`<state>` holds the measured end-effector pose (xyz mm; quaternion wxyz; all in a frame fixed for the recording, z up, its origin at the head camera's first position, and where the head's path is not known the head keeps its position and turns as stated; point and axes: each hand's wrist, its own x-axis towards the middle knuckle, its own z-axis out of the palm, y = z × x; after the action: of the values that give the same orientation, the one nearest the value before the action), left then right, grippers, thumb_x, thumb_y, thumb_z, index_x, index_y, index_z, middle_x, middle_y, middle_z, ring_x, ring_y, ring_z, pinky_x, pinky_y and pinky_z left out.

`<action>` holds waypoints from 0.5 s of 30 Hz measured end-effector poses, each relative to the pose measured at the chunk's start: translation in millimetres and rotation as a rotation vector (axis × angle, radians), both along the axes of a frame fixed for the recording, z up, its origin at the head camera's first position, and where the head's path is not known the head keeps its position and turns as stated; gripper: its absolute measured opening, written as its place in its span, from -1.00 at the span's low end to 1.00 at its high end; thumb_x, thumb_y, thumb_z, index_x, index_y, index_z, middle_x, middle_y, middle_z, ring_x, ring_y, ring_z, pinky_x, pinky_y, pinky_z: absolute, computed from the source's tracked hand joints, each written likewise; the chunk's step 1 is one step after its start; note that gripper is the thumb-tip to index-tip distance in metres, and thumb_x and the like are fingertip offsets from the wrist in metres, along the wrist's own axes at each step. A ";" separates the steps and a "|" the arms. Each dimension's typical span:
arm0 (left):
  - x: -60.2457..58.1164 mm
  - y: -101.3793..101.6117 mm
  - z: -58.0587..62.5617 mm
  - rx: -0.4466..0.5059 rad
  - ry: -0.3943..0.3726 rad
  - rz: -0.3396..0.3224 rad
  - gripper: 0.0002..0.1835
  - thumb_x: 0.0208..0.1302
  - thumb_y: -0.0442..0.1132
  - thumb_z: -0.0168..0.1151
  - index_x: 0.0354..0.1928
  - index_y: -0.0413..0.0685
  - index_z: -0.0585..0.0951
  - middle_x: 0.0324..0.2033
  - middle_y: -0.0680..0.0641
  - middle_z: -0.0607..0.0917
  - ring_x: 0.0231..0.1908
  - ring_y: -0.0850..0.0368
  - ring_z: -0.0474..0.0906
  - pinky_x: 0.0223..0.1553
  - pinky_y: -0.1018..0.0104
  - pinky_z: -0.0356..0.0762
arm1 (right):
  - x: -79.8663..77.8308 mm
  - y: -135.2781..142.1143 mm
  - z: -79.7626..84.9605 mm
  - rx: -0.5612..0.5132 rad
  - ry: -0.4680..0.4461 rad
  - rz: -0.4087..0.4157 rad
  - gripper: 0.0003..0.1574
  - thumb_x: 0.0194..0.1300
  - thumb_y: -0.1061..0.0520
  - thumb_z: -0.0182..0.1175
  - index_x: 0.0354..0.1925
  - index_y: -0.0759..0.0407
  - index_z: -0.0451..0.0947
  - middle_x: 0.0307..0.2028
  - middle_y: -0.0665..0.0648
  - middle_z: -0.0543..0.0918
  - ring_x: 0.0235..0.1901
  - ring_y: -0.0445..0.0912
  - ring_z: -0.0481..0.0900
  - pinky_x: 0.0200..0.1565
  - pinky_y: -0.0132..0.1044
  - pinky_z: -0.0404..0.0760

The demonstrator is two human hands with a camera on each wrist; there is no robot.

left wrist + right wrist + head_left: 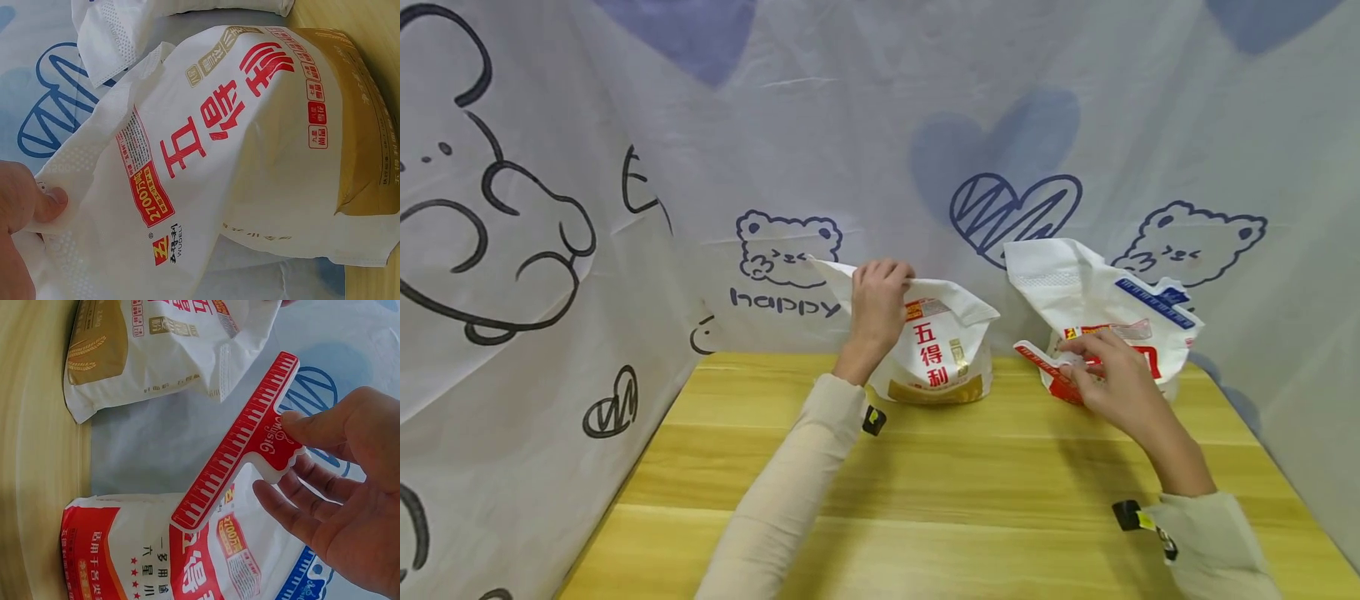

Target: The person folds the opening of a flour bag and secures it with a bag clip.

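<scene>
My left hand (880, 304) pinches the top edge of a white flour bag (206, 137) with red characters and a gold base; the thumb (51, 205) presses on the folded paper. Between the thumb and fingers of my right hand (350, 487) is a red clip (244, 444) with a piano-key pattern. That clip hangs in front of a second flour bag (1093, 292), white and red, apart from the first one. A blue clip (1153, 302) of the same shape sits on the second bag's top edge.
Both bags stand at the back of a wooden table (940, 500), close to a printed cloth backdrop (865, 150). Another cloth side (497, 350) runs along the left. Black devices are attached near both wrists.
</scene>
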<state>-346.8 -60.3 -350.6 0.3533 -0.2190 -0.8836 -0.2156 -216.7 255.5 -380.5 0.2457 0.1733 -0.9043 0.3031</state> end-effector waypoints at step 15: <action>2.4 -0.8 1.1 -0.009 -0.011 0.002 -0.82 0.31 -0.45 0.32 -0.10 -0.09 0.69 -0.12 -0.06 0.72 0.00 -0.03 0.58 0.34 -0.01 0.31 | -22.9 -14.8 16.5 -0.003 -0.007 0.013 -0.74 0.34 0.29 0.30 0.00 0.28 0.63 -0.03 0.29 0.60 -0.06 0.23 0.58 -0.01 0.24 0.62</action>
<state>-344.4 -61.1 -349.5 0.3475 -0.2186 -0.8867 -0.2127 -239.5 240.7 -363.9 0.2411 0.1777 -0.9034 0.3068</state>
